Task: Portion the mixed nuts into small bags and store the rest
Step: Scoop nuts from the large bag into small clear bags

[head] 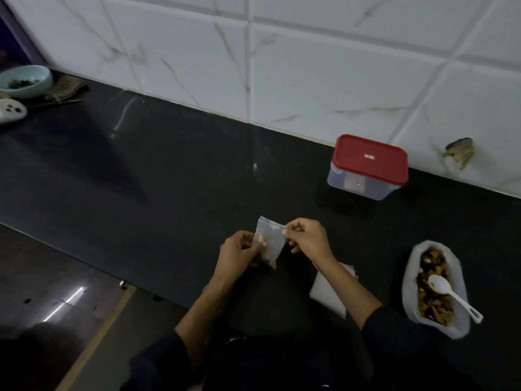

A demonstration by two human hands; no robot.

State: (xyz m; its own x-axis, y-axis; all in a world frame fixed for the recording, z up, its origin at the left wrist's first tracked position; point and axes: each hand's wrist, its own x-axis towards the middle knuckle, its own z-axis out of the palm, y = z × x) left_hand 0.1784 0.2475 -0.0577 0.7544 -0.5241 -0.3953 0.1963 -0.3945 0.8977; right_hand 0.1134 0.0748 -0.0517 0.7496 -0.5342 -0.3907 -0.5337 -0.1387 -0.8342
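Small clear zip-top plastic bag (270,241) held above black stone countertop (169,170), just below frame centre, between both hands. Left hand (238,253) at 9 o'clock of bag, fingers curled round its left edge, thumb pressed on the front; one or two pale nut pieces visible through the plastic beside the thumb. Right hand (307,237) at 3 o'clock of bag, thumb and forefinger pinching the top right corner at the zip strip, remaining fingers loosely curled beneath. Bag tilted, mouth toward 11 o'clock. Whether zip is sealed: cannot tell.

Large white plastic pouch of mixed nuts (434,289) lying open on countertop at 4 o'clock of hands, well apart from them. White plastic spoon (451,296) resting in pouch, bowl on the nuts, handle out over the rim toward 4 o'clock.

Flat stack of white sheets, possibly more bags (329,296), on countertop under right forearm; partly hidden.

Clear rectangular plastic container with red lid (368,166), lid on, at 1 o'clock of hands, near white marble-pattern tiled wall (310,66).

Far 10 o'clock: pale blue bowl (25,80) with dark contents, checked cloth (67,88) just beside it, white rounded object with dark dots (11,111) at frame edge.

Dark sleeves on both forearms.
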